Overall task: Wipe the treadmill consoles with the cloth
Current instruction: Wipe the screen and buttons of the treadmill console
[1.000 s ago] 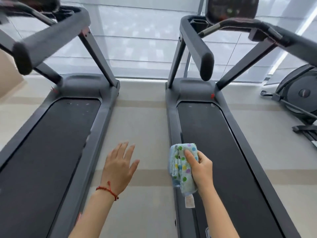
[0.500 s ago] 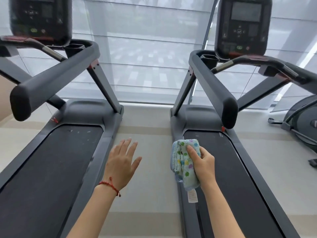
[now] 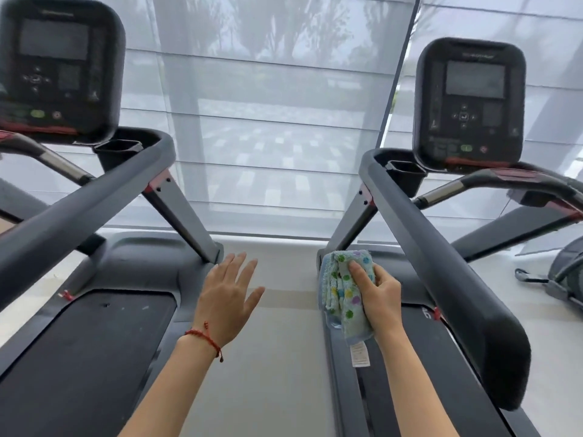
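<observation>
Clenched in the right hand point(image 3: 380, 294): a folded light-blue cloth point(image 3: 344, 294) with coloured dots, thumb pressed on its face, fingers wrapped behind. White care label hangs from the cloth's lower edge. Cloth sits lower centre-right of the frame, in the air over the left edge of the right treadmill's deck, well below both consoles and touching neither.

Left hand point(image 3: 227, 298) empty, palm down, fingers spread and loose, hovering over the floor strip point(image 3: 268, 373) between the two machines. Red string bracelet point(image 3: 205, 337) on that wrist.

Left console point(image 3: 58, 67) in the upper left of the frame, dark screen, green button near its lower edge. Right console point(image 3: 470, 104) in the upper right, dark screen, arrow keypad beneath it, green button low down. Both slightly blurred.

Padded handrail point(image 3: 448, 263) of the right treadmill runs diagonally just right of the cloth hand. Left treadmill belt point(image 3: 79, 357) fills the lower left. Sheer window blinds point(image 3: 268, 121) behind. Part of another machine point(image 3: 564, 272) at the right edge.
</observation>
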A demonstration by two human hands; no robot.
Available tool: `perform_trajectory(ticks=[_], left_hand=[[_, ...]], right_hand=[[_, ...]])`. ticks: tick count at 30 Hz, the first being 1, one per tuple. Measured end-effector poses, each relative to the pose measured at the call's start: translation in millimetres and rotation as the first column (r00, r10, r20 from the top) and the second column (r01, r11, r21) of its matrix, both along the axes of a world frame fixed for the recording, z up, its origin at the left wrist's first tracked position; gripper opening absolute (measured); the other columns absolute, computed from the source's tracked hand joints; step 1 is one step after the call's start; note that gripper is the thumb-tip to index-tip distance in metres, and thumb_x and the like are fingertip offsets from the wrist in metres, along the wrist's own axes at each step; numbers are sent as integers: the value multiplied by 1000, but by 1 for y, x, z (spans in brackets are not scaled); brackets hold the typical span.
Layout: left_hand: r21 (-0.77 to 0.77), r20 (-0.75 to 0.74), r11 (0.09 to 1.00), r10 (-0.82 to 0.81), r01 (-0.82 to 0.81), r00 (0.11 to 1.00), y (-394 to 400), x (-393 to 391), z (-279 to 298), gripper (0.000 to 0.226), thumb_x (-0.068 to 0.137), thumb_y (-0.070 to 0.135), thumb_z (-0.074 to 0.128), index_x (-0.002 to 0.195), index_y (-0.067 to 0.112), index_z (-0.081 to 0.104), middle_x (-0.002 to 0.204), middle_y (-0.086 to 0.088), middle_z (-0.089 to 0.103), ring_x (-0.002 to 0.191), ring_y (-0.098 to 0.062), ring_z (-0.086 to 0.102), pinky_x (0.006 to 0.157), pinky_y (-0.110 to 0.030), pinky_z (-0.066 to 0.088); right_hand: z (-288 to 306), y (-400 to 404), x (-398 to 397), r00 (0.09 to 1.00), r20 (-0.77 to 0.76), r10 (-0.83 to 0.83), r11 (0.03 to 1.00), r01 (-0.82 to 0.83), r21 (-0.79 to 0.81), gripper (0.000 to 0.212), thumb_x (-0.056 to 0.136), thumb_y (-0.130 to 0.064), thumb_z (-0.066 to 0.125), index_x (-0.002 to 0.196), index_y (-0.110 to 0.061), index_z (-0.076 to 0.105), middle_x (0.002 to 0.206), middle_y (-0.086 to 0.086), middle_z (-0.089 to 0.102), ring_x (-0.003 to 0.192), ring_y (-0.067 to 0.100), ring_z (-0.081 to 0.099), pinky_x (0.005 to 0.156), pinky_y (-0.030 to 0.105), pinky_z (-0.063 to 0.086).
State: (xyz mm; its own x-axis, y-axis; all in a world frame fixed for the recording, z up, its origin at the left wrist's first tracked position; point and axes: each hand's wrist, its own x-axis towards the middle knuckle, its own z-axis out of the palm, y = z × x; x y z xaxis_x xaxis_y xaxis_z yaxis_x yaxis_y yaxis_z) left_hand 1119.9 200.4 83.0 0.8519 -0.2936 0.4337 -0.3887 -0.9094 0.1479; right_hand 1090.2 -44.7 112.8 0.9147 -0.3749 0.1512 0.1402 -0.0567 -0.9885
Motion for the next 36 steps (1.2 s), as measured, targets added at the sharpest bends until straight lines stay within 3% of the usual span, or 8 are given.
perform_trajectory(ticks=[11,15,22,29,36], left_hand=[[-14,112,982,-186,188,976,-17,252,37,69,98,50,14,121,5,60,124,-18,58,115,-37,54,90,-52,47],[-26,157,969,-240,247,958,-38,325,52,70,98,51,13,122,5,59,125,-17,57,118,-35,50,91,-49,47],[-48,193,936,-334,349,923,-97,427,65,70,98,51,12,123,5,58,126,-17,57,118,-37,51,90,-52,46],[-57,221,897,-417,438,882,-182,511,89,71,98,52,11,123,5,58,126,-18,57,118,-38,51,90,-52,48],[-68,283,839,-502,540,817,-261,584,121,69,97,52,13,124,6,57,126,-17,57,118,-37,52,91,-52,45]], right_hand=[[37,1,210,985,75,-155,988,154,22,21,81,-26,65,83,-6,61,79,9,68,70,18,67,53,21,54],[55,-14,267,968,123,-221,975,223,-2,18,82,-24,65,82,-6,62,74,4,68,61,7,67,50,18,52],[76,-62,360,943,171,-286,954,297,-42,28,77,-34,68,82,-6,63,78,9,70,73,22,69,64,36,58],[115,-128,440,896,266,-355,924,379,-45,25,80,-30,67,81,-6,62,72,2,67,61,10,67,55,24,56],[149,-200,500,830,318,-458,863,501,-62,33,79,-33,68,87,-1,65,72,3,68,59,9,66,54,25,56]])
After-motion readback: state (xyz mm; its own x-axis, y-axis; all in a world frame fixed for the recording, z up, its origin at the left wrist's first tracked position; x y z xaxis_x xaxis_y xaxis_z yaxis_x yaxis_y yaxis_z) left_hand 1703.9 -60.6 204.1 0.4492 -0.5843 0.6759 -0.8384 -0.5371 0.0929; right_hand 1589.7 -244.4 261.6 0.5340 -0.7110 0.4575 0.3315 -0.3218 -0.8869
